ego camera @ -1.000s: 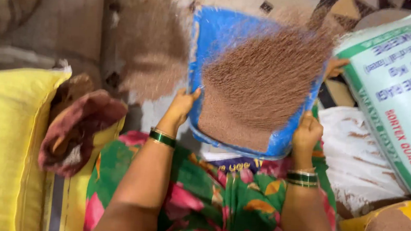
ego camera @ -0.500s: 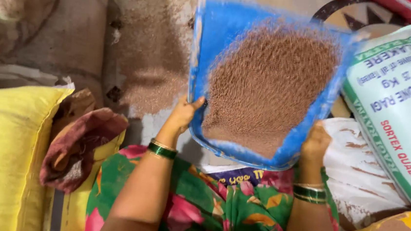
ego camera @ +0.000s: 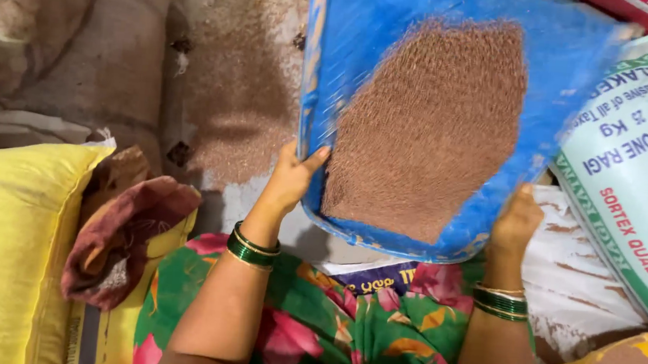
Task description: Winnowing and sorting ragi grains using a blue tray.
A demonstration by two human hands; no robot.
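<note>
Grain fills the middle of the blue winnowing tray [ego camera: 394, 72] that we hold up in front of us with both hands — a wide brown bed of small reddish-brown grain [ego camera: 428, 129] lying against the blue, blurred at its edges. Our left hand [ego camera: 291, 178] grips the tray's near left edge, thumb laid over the rim and the other fingers curled out of sight beneath it. Our right hand [ego camera: 516, 220] clasps the near right corner in the same closed way, its fingers wrapped under the tray so that we see mostly knuckles. Green bangles [ego camera: 251, 248] ring the left wrist, and a matching set sits on the right. The tray is over our lap, above the green floral cloth [ego camera: 343, 330] of our clothing, its near rim just past our knees. Beyond the tray's left side, a spread of the same brown grain [ego camera: 238, 98] lies on the floor. To our left rests a yellow sack [ego camera: 3, 241] with a maroon cloth [ego camera: 123, 235] bunched against it. To our right leans a white printed sack [ego camera: 633, 175] edged in green — touching the tray or not, we cannot tell.
</note>
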